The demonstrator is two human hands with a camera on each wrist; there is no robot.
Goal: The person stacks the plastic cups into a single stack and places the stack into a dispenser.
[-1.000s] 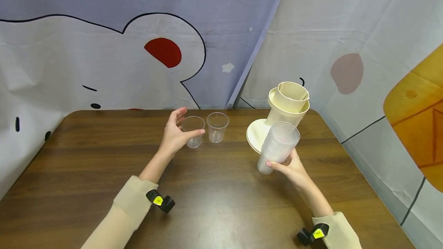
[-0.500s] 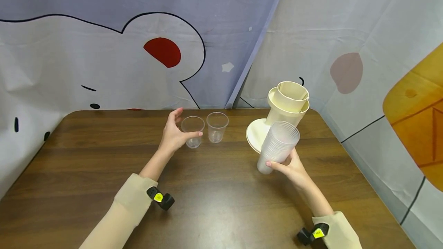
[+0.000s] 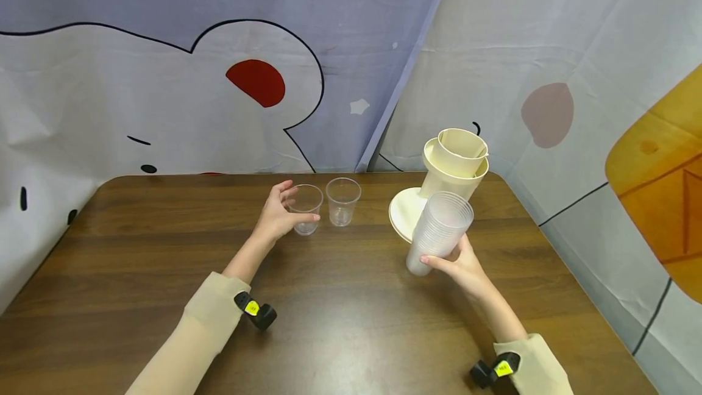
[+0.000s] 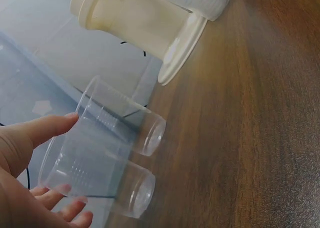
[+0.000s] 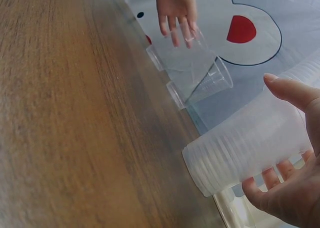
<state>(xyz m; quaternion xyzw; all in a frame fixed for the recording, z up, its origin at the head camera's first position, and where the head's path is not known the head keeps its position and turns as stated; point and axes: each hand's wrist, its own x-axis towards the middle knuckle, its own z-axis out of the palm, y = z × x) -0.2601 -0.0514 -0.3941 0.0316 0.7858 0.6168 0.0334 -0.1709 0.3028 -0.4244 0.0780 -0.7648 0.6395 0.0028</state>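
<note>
Two clear plastic cups stand side by side near the table's back edge, the left cup (image 3: 306, 206) and the right cup (image 3: 342, 203). My left hand (image 3: 276, 215) is around the left cup, its thumb stretched across the front and its fingers behind. In the left wrist view the fingertips (image 4: 80, 202) are right at that cup's wall, fingers loosely extended. My right hand (image 3: 463, 267) grips a tilted stack of nested plastic cups (image 3: 439, 233), thumb on the near side, the other fingers wrapped underneath, partly hidden. The stack's mouth faces up and away.
Behind the stack stands a cream cup dispenser (image 3: 452, 163) with a round base, partly hidden by the stack. The brown wooden table (image 3: 329, 309) reaches back to a printed curtain (image 3: 219, 108).
My left hand has lowered a little, its thumb and fingers coming down around the left cup. My right hand and the stack stay nearly still.
</note>
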